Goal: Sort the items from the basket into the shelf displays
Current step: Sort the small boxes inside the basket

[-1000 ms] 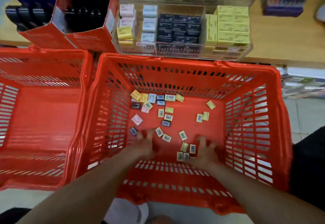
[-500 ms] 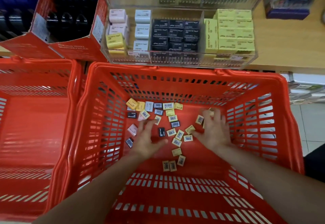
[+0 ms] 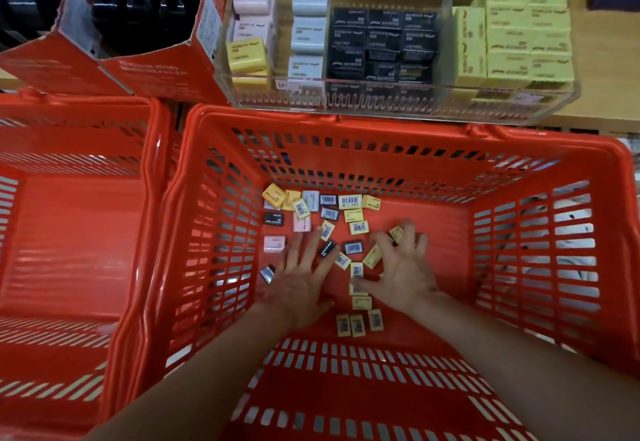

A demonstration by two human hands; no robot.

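Small boxed erasers (image 3: 353, 215) lie scattered on the floor of a red basket (image 3: 398, 128); most are yellow with barcode labels, roughly five black, two pink, one pale blue; about twenty-five in all; the left hand (image 3: 301, 277) lies flat, fingers spread, gripping nothing; the right hand (image 3: 403, 267) claws loosely over yellow ones; a clear shelf display (image 3: 446, 101) sits behind.

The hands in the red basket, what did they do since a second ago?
Both hands, left and right, slid forward from the near floor of the red plastic basket, raking small wrapped erasers together. The right fingers have curled over some. The back row stayed.
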